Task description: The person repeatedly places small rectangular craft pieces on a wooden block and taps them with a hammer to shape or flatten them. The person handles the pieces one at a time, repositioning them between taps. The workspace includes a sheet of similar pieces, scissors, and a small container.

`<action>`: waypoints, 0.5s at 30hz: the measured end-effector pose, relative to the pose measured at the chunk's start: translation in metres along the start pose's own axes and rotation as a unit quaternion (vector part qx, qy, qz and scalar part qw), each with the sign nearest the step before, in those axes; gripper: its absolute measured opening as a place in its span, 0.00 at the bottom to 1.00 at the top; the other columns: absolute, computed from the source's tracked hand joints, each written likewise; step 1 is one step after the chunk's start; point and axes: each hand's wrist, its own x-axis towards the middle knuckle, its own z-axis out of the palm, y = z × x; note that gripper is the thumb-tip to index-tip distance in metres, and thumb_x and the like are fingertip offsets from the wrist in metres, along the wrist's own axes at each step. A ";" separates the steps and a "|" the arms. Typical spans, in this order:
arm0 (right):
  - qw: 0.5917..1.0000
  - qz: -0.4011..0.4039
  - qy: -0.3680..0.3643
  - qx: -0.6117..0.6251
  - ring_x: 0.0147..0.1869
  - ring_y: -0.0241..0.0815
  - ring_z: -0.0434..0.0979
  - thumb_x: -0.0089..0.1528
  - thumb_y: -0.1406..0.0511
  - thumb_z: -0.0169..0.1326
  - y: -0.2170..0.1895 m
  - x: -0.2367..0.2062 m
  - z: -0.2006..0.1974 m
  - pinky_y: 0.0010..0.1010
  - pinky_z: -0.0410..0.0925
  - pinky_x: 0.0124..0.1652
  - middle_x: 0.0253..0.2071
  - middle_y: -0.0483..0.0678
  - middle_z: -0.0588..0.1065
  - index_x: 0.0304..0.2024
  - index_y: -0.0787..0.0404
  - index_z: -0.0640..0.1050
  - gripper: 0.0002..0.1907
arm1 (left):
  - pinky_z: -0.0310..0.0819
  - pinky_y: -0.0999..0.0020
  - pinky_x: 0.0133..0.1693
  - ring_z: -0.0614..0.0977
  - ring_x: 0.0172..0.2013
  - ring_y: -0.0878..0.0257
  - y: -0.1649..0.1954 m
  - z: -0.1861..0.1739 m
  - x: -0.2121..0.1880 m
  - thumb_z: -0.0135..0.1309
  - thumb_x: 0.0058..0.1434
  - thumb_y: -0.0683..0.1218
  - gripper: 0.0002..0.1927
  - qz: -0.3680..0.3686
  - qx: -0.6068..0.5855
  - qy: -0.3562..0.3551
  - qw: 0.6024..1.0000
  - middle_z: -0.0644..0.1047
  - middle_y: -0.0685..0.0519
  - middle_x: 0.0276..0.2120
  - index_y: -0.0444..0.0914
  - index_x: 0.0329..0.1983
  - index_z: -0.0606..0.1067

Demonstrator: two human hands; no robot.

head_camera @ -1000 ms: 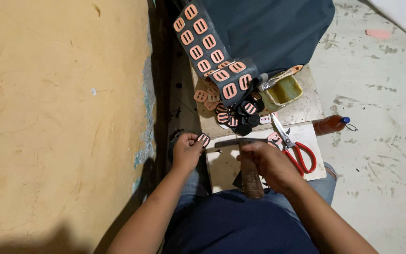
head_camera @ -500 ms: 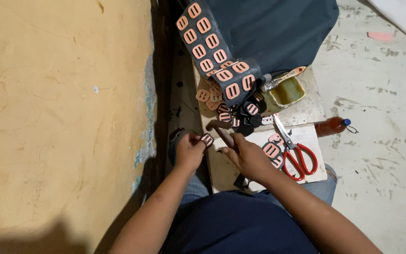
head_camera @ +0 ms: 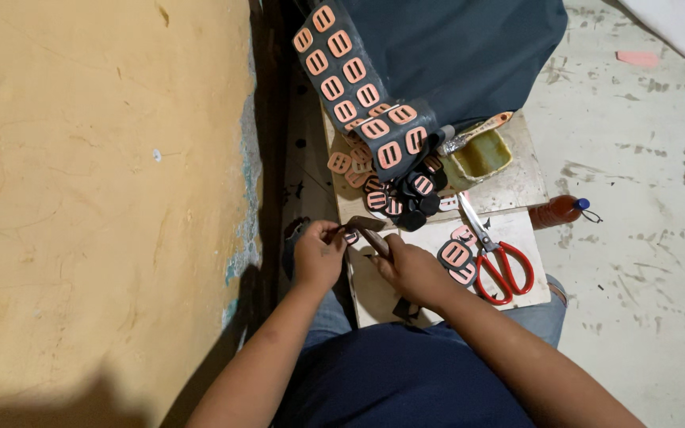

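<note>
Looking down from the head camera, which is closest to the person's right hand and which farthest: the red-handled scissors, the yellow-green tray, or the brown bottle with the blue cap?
From the right hand:
1. Red-handled scissors, just to its right on the board.
2. Yellow-green tray, farther up the bench.
3. Brown bottle with blue cap, on the floor, far right.

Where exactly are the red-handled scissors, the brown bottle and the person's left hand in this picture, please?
Red-handled scissors point(head_camera: 495, 255): head view, near the blade pivot.
Brown bottle point(head_camera: 555, 211): head view, on its body.
Left hand point(head_camera: 319, 255): head view, back of the hand.

Left hand point(head_camera: 319, 255): pinches small pink buckle piece point(head_camera: 350, 236). Right hand point(head_camera: 411, 268): grips brown tool handle point(head_camera: 375, 238). Table point(head_camera: 509, 189): red-handled scissors point(head_camera: 495, 254), loose pink buckles point(head_camera: 455, 255), buckle-covered dark strip point(head_camera: 354, 83), yellow-green tray point(head_camera: 481, 154).
</note>
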 end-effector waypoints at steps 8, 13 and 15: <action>0.995 -0.033 0.095 0.018 0.43 0.65 0.79 0.63 0.52 0.54 -0.009 -0.004 -0.011 0.52 0.70 0.39 0.39 0.60 0.79 0.46 0.60 0.71 0.20 | 0.77 0.66 0.37 0.84 0.32 0.60 0.005 0.001 -0.008 0.63 0.55 0.43 0.13 0.021 -0.015 0.018 1.000 0.83 0.48 0.31 0.33 0.42 0.78; 0.997 -0.020 0.058 -0.056 0.42 0.63 0.80 0.64 0.53 0.53 -0.017 0.003 -0.018 0.52 0.71 0.41 0.38 0.58 0.79 0.44 0.60 0.72 0.18 | 0.77 0.65 0.38 0.85 0.33 0.58 0.006 -0.001 -0.003 0.65 0.55 0.44 0.16 0.021 0.028 0.003 0.999 0.83 0.47 0.33 0.33 0.44 0.76; 0.998 -0.003 0.028 -0.052 0.42 0.62 0.80 0.64 0.53 0.53 -0.018 0.005 -0.022 0.51 0.71 0.42 0.36 0.58 0.80 0.43 0.59 0.73 0.17 | 0.78 0.64 0.38 0.85 0.35 0.57 0.008 -0.003 -0.004 0.66 0.54 0.44 0.21 0.056 0.012 0.017 0.998 0.82 0.47 0.35 0.32 0.46 0.72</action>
